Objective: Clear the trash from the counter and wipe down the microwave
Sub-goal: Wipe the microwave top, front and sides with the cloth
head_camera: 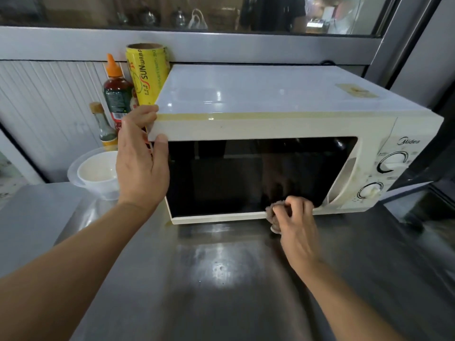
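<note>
A white microwave (258,99) with a dark glass door stands on the steel counter (221,279); its door is closed. My left hand (141,163) grips the microwave's top left front corner, fingers over the top edge and thumb on the front. My right hand (296,222) is bunched around a brownish cloth (272,211) and presses it against the lower right edge of the door. Most of the cloth is hidden inside the fist.
Left of the microwave stand a yellow roll of cling wrap (146,75), a sauce bottle with an orange cap (115,94), a small glass bottle (104,126) and a white bowl nested in a clear one (97,172). A ribbed wall panel and a window ledge run behind.
</note>
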### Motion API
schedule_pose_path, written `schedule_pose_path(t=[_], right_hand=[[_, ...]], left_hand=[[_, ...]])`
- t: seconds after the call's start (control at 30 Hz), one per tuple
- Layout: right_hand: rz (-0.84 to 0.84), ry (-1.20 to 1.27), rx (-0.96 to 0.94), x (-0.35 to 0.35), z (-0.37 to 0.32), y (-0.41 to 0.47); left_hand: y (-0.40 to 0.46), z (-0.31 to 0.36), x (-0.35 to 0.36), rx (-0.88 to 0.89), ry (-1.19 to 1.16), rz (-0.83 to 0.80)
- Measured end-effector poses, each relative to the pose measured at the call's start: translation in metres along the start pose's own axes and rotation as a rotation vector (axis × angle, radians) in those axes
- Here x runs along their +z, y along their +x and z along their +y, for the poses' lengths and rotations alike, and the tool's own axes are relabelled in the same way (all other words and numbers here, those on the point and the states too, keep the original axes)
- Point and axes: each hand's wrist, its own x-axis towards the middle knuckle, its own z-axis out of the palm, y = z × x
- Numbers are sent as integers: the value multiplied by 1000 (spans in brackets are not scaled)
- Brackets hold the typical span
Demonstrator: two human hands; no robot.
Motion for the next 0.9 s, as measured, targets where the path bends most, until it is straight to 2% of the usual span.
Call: schedule_pose_path(t=[0.07,0.17,0.23,0.37,0.43,0.53,0.6,0.8,0.9], right_hand=[[22,73,53,-13,0,8],[206,158,235,-54,7,41],[285,94,315,-79,13,66],[362,161,361,-72,18,71],[343,183,369,-56,19,55],[366,-52,185,-27,25,32],[362,-116,184,-17,28,24],[90,-193,176,5,28,-12],[49,-232,228,8,23,-13]], left_hand=[[0,1,-2,0,13,-9],[1,3,-4,-11,32,-17],[0,5,-4,-43,34,-23],[0,7,-3,-66,27,-6],[0,7,-2,-56,24,1],[0,5,0,-53,28,1],[0,4,0,-34,26,0],[-1,4,1,-46,25,19],[0,5,1,-18,18,9]])
